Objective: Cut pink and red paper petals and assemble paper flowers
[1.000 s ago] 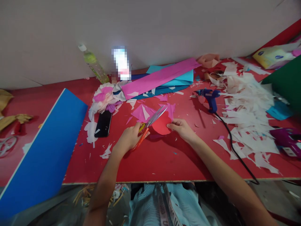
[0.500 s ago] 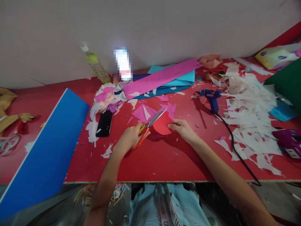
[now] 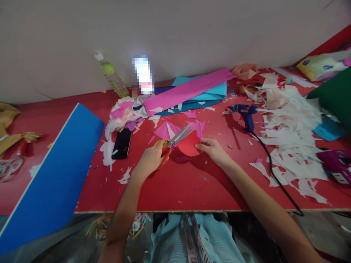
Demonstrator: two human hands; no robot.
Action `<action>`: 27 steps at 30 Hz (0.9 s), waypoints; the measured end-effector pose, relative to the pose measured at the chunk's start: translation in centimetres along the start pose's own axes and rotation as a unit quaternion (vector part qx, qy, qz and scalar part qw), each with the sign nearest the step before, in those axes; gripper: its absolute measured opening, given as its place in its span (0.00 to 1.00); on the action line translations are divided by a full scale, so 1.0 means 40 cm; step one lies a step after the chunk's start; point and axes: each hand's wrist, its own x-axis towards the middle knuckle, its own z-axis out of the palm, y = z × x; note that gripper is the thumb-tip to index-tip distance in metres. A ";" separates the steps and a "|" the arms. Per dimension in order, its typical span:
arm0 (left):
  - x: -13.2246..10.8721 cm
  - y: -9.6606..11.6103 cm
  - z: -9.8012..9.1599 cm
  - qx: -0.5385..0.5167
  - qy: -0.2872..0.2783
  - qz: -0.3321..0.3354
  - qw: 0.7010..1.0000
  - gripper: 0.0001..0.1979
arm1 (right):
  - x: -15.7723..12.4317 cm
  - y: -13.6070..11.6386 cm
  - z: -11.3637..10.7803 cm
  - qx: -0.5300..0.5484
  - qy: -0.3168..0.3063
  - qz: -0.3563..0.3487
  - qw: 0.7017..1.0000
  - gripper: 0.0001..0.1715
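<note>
My left hand [image 3: 150, 157] grips a pair of scissors [image 3: 179, 136] by its yellow and orange handles. The blades are parted and point up and right, over the left upper edge of a round red paper piece [image 3: 189, 146]. Thumb and fingers of my right hand [image 3: 210, 148] pinch that red paper at its right edge. Behind it lie pink paper pieces [image 3: 164, 130], partly covered by the scissors and the red paper.
A blue glue gun [image 3: 248, 117] with a black cord stands right of my hands, beside many white paper scraps [image 3: 290, 124]. Leftward lie a black phone [image 3: 122, 144] and a blue board [image 3: 59, 171]. Folded pink paper [image 3: 189, 91] and a leaning bottle [image 3: 113, 78] are at the wall.
The scissor blades, nearly closed before, have spread apart, and the handles in my left hand have opened with them. My right hand and the red paper have hardly moved.
</note>
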 end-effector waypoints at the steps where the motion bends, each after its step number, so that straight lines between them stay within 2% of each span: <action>1: -0.001 0.001 -0.002 0.007 0.002 -0.003 1.000 0.21 | -0.001 -0.001 0.000 0.000 -0.001 -0.001 1.000 0.14; 6: -0.004 0.004 -0.010 0.049 0.020 -0.016 0.998 0.24 | -0.004 -0.007 0.000 -0.014 0.002 -0.011 1.000 0.13; 11: -0.004 0.018 -0.005 0.083 0.009 -0.028 0.996 0.22 | -0.003 -0.004 0.000 -0.013 -0.009 -0.013 1.000 0.13; 18: -0.006 0.049 -0.002 0.100 0.025 -0.009 0.995 0.19 | -0.004 0.000 0.001 -0.015 -0.022 -0.018 0.999 0.13; 27: 0.002 0.053 -0.005 0.106 0.016 -0.021 0.994 0.19 | 0.000 0.008 0.000 -0.017 -0.037 -0.028 0.999 0.13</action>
